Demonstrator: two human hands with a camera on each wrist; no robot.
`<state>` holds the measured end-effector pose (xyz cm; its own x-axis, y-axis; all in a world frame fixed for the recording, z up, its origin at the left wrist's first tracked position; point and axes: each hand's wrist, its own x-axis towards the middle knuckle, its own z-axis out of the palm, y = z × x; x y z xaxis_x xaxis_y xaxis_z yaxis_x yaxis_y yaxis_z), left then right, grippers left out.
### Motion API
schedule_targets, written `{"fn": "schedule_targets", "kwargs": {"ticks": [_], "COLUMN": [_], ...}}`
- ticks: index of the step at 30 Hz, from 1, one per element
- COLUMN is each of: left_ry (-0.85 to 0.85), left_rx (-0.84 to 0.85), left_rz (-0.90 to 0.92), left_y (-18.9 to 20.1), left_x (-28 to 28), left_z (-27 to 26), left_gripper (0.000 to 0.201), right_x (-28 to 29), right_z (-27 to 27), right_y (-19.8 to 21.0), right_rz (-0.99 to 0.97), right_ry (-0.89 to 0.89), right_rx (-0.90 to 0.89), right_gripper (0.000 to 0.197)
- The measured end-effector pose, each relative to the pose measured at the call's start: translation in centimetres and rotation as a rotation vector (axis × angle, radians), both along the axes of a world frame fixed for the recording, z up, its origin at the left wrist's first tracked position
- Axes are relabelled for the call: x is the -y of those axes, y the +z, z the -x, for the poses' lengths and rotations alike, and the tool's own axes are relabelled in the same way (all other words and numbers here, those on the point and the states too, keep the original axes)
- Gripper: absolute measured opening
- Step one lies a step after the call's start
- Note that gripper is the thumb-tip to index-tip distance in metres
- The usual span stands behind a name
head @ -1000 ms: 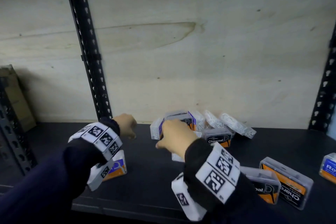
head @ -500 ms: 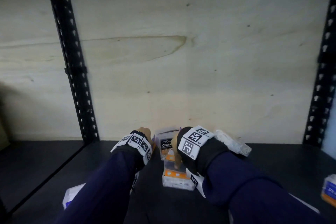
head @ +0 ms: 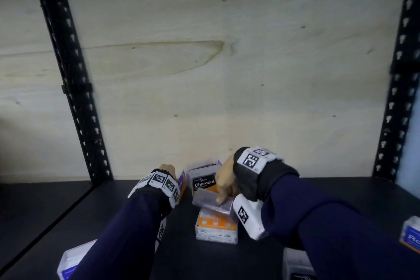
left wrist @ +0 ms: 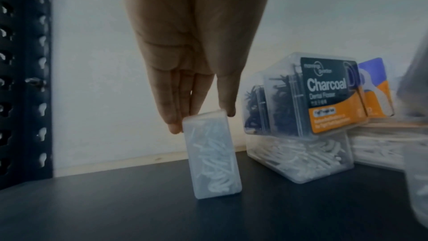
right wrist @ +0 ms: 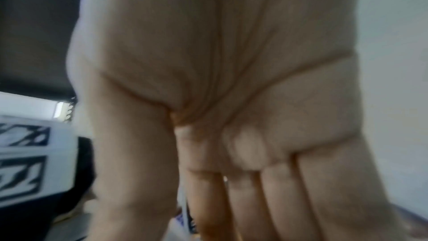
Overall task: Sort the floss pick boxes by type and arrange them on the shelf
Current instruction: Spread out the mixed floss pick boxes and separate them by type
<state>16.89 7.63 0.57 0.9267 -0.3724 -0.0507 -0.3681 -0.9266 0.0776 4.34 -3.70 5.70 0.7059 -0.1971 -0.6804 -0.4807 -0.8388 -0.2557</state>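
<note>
Dark shelving [head: 68, 200] backed by pale plywood [head: 204, 75] frames a sorting job that appears barely begun. Fingertips of the left hand [left wrist: 192, 52] pinch the top edge of a clear box of white picks [left wrist: 213, 155], thumb on one side and fingers [left wrist: 173, 116] on the other, holding it upright on end on the shelf near the back panel. To its right, the right hand [head: 226, 180] has its fingers bent down onto a clear box [head: 211, 201] lying tilted in the central heap; whether they grip it or merely press it cannot be told, since the right wrist view shows little beyond a blurred palm. Behind that box stands a Charcoal box [head: 203, 180], propped on another clear box of white picks [left wrist: 298, 155], with a blue-and-orange box [left wrist: 375, 89] behind it. In front lies an orange-labelled box [head: 216, 226]. Farther out, a blue-labelled box [head: 410, 236] sits at the shelf's right edge and another [head: 72, 263] at the near left. Judging by the mixed heap and scattered strays, no type has yet been gathered into a row; nearly all the sorting remains.
</note>
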Motion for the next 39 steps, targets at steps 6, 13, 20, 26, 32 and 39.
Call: {"fn": "schedule_targets", "kwargs": {"ticks": [6,13,20,26,32,39], "left_ry": [-0.042,-0.098,-0.228,-0.354,-0.438,-0.429], "left_rx": [-0.029,-0.066,-0.127,-0.135,-0.128,-0.099], "left_rz": [-0.026,-0.072,0.046,0.064,0.079,0.082], "left_y": [0.7,3.8,5.2,5.7,7.1,8.0], "left_x": [-1.6,-5.3,-9.4,-10.6,-11.6,-13.9], "left_z": [-1.0,0.3,4.1,8.3,10.9,11.8], "left_gripper": [0.05,0.047,0.033,0.032,0.032,0.032], "right_x": [-0.1,-1.3,-0.6,0.2,-0.3,-0.9], "right_z": [0.7,1.7,5.6,8.5,9.4,9.8], "right_y": [0.7,0.1,2.2,0.6,-1.3,-1.7], "right_rz": [0.174,0.439,0.439,0.474,0.55,0.667], "right_ry": [0.074,0.32,0.39,0.384,0.375,0.397], "right_rx": [0.217,0.237,0.195,0.076,0.012,-0.085], "right_gripper": [0.049,0.045,0.054,0.055,0.052,0.044]}}
